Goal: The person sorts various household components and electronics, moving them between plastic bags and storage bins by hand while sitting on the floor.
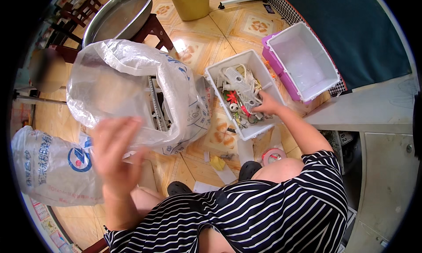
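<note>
My left hand, blurred by motion, is raised in front of a large white woven plastic bag. Its fingers and thumb look apart, and nothing shows in it. Reaching into a white plastic box, my right hand has its fingers closed on the near end of a pale, partly see-through plastic piece. White cables, a red flower-shaped item and a panda-face trinket lie around it. Inside the bag's open mouth, a long metal-edged piece shows beside dark items.
A second white bag stands at the left. A purple-and-white bin is beyond the box. Behind are a metal basin on a stool and a yellow bucket. A tape roll and paper scraps lie near my feet.
</note>
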A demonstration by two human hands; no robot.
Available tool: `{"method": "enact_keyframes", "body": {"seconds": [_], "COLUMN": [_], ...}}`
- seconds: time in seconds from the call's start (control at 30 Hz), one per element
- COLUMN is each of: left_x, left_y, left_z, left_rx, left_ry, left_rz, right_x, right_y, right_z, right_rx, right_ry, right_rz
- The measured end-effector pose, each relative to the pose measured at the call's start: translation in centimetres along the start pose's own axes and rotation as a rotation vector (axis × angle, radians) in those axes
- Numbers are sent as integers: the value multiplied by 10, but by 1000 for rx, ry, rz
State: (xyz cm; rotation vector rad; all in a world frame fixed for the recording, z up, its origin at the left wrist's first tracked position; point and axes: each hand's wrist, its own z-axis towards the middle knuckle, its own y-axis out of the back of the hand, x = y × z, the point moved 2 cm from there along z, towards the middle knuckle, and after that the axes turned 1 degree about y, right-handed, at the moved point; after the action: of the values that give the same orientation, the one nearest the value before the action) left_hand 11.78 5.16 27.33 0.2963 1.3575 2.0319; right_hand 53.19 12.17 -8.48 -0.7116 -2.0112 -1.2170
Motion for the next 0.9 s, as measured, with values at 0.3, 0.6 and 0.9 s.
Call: {"method": "enact_keyframes", "body": {"seconds": [0.3,0.6,0.9], "left_x": [126,129,126], "left_y": [44,23,26], "left_z": [-36,-34,-18], "left_rx": [-412,-314,-555], "left_ry": [705,941,966], "left_rz": [157,-868,-1618], "right_x": [104,273,472], "right_y": [106,172,141], "right_z": [-52,-88,-37], "right_rx": [-87,-331,-249], "right_ry": [128,320,726], "right_rz": [125,324,737]}}
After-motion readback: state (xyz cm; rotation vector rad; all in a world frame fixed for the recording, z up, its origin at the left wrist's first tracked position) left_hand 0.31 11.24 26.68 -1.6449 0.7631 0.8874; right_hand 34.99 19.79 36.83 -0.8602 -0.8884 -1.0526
